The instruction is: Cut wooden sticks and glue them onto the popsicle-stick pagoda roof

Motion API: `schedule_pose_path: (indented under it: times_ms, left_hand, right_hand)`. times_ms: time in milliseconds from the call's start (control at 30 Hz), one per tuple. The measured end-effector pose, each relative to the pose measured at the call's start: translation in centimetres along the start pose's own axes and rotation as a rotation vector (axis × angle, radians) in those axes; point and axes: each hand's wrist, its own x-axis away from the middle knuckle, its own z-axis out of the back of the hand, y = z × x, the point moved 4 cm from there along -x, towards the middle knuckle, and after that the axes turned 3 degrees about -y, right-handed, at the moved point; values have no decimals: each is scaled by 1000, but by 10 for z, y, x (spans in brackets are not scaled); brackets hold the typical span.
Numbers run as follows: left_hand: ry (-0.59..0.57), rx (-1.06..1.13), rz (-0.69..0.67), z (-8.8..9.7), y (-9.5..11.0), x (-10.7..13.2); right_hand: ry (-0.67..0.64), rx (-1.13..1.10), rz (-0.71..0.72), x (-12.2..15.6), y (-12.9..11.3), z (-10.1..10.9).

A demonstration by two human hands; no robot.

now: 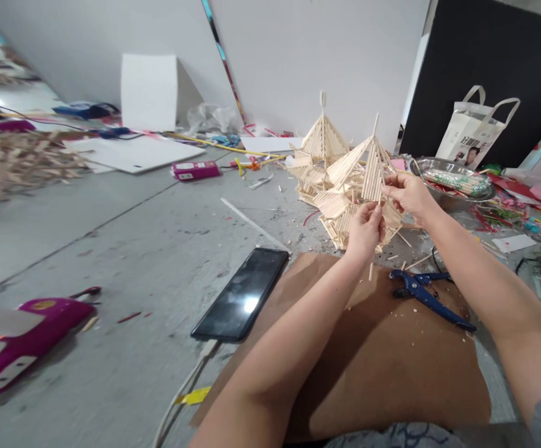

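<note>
A model building made of thin wooden sticks point(338, 208) stands on the floor ahead, with pointed stick roofs. My right hand point(405, 194) pinches at the right edge of the nearer pointed roof point(374, 168). Just below and to the left, my left hand point(367, 229) is closed at the bottom of that roof, its fingers pinched around a thin wooden stick point(371, 272) whose end pokes out beneath the hand. The fingers partly hide where the stick meets the roof.
Brown cardboard point(392, 367) lies before me, with blue-handled pliers point(431, 302) on it. A phone point(241, 295) with a cable rests at its left edge. Magenta devices point(32, 339) lie leftward. A metal bowl point(454, 183) and white bag point(471, 134) stand at the right.
</note>
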Motion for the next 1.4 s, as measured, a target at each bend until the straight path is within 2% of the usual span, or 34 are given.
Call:
schedule_pose_path:
  times_ms: [267,567,833,900,967,1033,1100,1167,1233,1333,1400]
  left_hand:
    - [-5,62,30,1,-1,-2]
    - [-40,162,184,3,1,-4]
    - [-60,215,226,4,0,-5]
    - [-63,219,230,4,0,-5]
    - [-62,218,229,5,0,-5]
    - [-58,210,229,6,0,-5]
    - [-59,200,227,6,-1,-6]
    - [-63,199,217,7,-2,-6]
    - [-61,200,210,7,-2,-7]
    - [-53,213,213,7,-3,-8]
    - [-56,223,211,7,-4,-8]
  right_hand:
    - [1,4,-7,-1,1,0]
    - [-5,1,-2,0,2,0]
    - [-7,37,-9,-2,4,-1]
    - [40,54,3,-2,6,2]
    - [141,82,50,4,6,11]
    - [238,125,99,17,7,24]
    - [264,195,95,38,11,38]
    - [192,343,49,64,20,51]
    - [22,582,-72,94,35,60]
    - [-322,860,-277,139,63,66]
    - [-447,983,-356,164,78,67]
